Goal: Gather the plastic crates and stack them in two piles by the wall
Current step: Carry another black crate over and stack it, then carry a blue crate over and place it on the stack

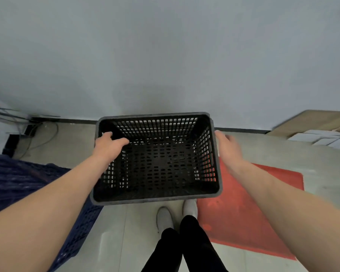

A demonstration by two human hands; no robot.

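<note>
With left hand [108, 143] curled over its left rim and right hand [227, 149] flat, fingers straight, beside its right wall, gripping black crate [159, 165] near wall [165, 55], between blue crate [77, 222] and red mat [243, 213]

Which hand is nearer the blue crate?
Left. The left hand grips the left rim of the black crate, on the blue crate side; the right hand is by the opposite, right wall.

A: where's the cam sitting?
B: on the person's head, wide lens, pointed forward and steeply down. shoes [164, 217] at the near edge, crate [155, 200] close in front, wall [165, 55] filling the far half.
</note>
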